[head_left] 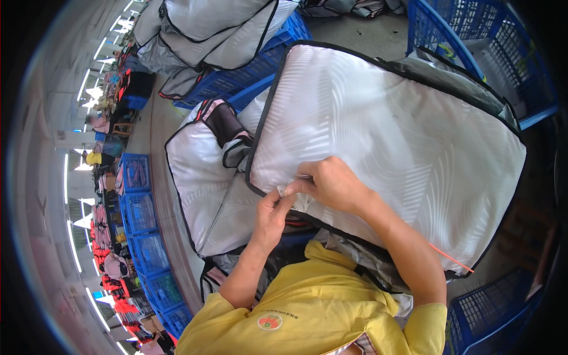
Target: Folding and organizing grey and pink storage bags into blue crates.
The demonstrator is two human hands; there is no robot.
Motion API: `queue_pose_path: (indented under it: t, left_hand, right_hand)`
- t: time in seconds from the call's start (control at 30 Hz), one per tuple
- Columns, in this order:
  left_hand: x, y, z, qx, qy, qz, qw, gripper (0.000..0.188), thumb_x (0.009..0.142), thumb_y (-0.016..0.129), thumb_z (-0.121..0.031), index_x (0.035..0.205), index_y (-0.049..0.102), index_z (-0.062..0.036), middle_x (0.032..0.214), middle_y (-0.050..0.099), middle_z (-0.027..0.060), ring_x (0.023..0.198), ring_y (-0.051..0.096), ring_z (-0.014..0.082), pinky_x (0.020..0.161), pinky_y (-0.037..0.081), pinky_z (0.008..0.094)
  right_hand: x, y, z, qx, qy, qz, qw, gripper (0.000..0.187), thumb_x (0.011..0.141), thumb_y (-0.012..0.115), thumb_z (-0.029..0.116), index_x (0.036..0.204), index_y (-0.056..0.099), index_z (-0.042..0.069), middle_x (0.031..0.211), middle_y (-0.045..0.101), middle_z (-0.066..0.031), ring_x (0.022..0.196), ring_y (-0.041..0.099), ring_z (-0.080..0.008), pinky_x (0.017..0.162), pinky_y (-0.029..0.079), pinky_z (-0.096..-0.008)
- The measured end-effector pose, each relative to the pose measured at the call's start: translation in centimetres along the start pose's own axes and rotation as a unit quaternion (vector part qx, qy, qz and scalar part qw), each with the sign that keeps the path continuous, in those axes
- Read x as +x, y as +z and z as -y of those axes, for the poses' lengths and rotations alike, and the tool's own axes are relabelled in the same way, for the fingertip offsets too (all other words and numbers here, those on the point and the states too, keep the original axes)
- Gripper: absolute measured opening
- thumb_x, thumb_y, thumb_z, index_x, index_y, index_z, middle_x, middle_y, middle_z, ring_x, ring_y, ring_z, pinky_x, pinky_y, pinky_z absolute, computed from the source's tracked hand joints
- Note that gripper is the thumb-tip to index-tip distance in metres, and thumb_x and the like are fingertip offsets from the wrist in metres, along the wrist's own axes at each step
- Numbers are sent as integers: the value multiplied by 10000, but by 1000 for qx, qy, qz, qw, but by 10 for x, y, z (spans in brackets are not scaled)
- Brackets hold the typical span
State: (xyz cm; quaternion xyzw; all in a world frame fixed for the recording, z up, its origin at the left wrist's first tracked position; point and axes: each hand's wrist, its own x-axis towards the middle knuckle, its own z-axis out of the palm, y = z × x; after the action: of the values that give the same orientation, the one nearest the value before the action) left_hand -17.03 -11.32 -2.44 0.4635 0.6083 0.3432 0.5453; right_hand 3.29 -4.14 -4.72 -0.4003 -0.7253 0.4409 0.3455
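A large pale, grey-white patterned fabric panel (378, 136) with black bound edges lies spread in front of me, part of a sewn fabric piece. My left hand (272, 219) is closed in a pinch at its near-left edge, holding a small whitish scrap (281, 190). Against it, my right hand (331, 184) has thumb and fingers pressed together over the panel. Whatever lies inside the right hand is mostly hidden by its fingers. An orange cord (452, 258) runs along the panel's lower right corner.
Another pale fabric piece (198, 171) with black edging and dark mesh lies to the left. More such pieces (219, 32) are heaped on a blue crate (236, 83). Blue crates stand at the upper right (509, 53), lower right (491, 313) and in a row at left (148, 254).
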Motion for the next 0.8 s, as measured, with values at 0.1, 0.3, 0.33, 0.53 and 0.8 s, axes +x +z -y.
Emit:
queue_pose_path:
  t: [0.1, 0.3, 0.33, 0.53, 0.8]
  left_hand:
    - [-3, 6, 2, 34, 13, -30, 999, 208, 1069, 677, -196, 1127, 736, -5, 956, 636, -72, 872, 493, 28, 764, 412, 221]
    - [-6, 23, 8, -35, 40, -71, 996, 246, 1075, 673, -218, 1144, 748, 6, 931, 633, -86, 828, 484, 18, 714, 393, 219]
    - [-7, 22, 10, -43, 52, -79, 995, 251, 1073, 676, -221, 1149, 750, 7, 923, 632, -86, 820, 488, 16, 702, 391, 215]
    - [-14, 29, 3, -61, 9, -131, 990, 214, 1075, 664, -199, 1153, 750, -18, 873, 589, -94, 743, 444, 5, 631, 363, 214]
    - [-15, 20, 10, 31, 63, -109, 992, 201, 1090, 633, -209, 1172, 667, -28, 861, 570, -80, 739, 455, 15, 635, 377, 215]
  right_hand:
    - [-2, -2, -1, -2, 10, -8, 1000, 344, 896, 826, 359, 913, 739, 27, 774, 705, -192, 717, 668, -414, 683, 537, -463]
    - [-10, -17, -1, 134, 13, 31, 990, 310, 890, 837, 269, 1077, 759, 35, 841, 721, -198, 782, 685, -389, 752, 554, -418]
    - [-11, -14, -2, 129, 23, 37, 991, 305, 900, 826, 258, 1106, 760, 42, 856, 727, -201, 797, 691, -392, 764, 556, -419]
    - [-13, -13, -3, 72, 23, 44, 996, 245, 956, 761, 240, 1133, 769, 71, 914, 747, -200, 846, 710, -399, 782, 559, -441]
    - [-14, -10, -2, 79, -11, 36, 996, 207, 994, 715, 246, 1144, 768, 114, 933, 755, -181, 869, 715, -395, 797, 560, -461]
